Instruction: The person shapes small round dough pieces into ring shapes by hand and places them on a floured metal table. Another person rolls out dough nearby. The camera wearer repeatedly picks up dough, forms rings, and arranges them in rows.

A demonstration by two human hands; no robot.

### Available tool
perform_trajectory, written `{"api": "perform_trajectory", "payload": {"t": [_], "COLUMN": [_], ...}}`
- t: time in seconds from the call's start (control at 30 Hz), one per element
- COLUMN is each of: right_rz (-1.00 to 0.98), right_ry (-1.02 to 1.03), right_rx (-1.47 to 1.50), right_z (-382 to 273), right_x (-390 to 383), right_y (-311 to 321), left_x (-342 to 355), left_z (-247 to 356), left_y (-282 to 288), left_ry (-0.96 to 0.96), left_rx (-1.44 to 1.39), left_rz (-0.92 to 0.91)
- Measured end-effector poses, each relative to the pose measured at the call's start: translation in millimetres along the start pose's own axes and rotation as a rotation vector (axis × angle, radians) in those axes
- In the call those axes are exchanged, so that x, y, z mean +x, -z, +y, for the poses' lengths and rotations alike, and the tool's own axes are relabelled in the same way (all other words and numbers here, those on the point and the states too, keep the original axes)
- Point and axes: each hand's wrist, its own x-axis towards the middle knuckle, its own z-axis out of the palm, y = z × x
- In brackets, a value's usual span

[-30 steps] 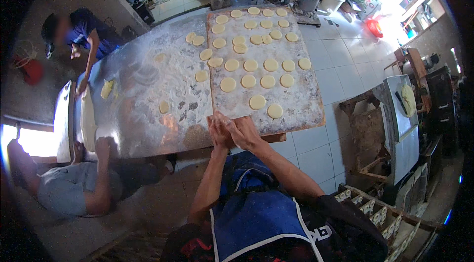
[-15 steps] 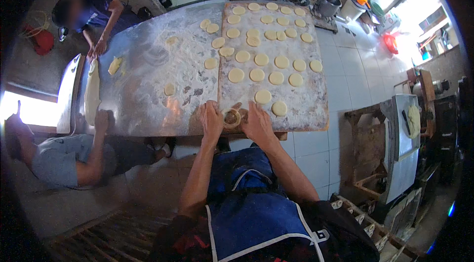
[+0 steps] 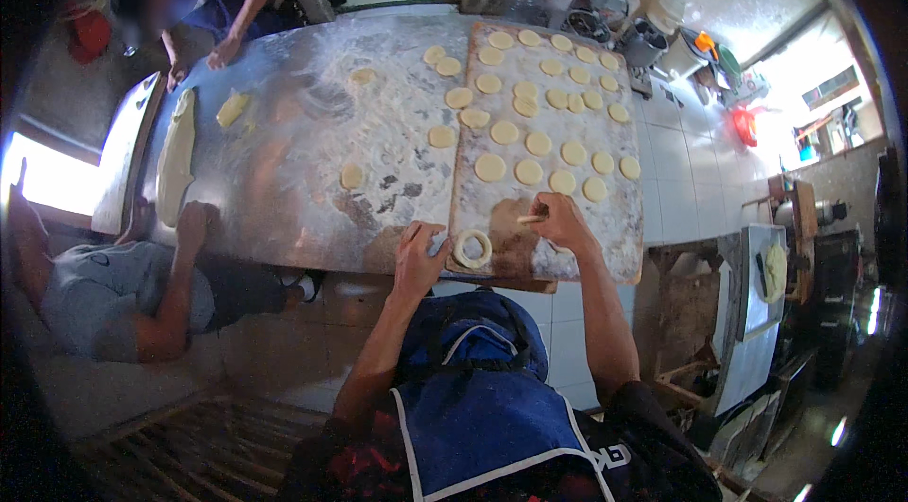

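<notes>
A ring of pale dough (image 3: 486,245) lies at the near left corner of the floured wooden board (image 3: 605,247). Beside it, my left hand (image 3: 416,258) rests at the seam between board and metal table, fingers apart and nothing visibly in them. Farther right, my right hand (image 3: 560,221) pinches a dough disc (image 3: 530,219), seen almost edge-on, above the board. Whatever lies under that hand is hidden. Several flat round dough discs (image 3: 490,168) spread over the board beyond my hands, some overlapping.
Flour and a few dough pieces (image 3: 352,176) are on the metal table (image 3: 255,209) to the left. Two people work there by a long dough strip (image 3: 176,162). A side table with a tray (image 3: 764,266) stands right; buckets (image 3: 647,43) stand at the back right.
My right hand has moved right and away from the ring, now pinching a dough disc. My left hand has loosened from the ring and sits beside it. The view has shifted slightly.
</notes>
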Motion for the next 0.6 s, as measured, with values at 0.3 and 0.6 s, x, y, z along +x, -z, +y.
{"api": "perform_trajectory", "payload": {"t": [0.3,0.6], "right_rz": [0.142,0.037], "right_ry": [0.109,0.053], "right_rx": [0.01,0.338], "right_z": [-129,-141], "right_x": [161,138], "right_y": [-140,-130], "left_x": [21,75], "left_z": [-43,-48], "left_y": [77,77], "left_ry": [-0.015,0.297], "left_rx": [-0.018,-0.55], "left_rz": [0.221,0.24]}}
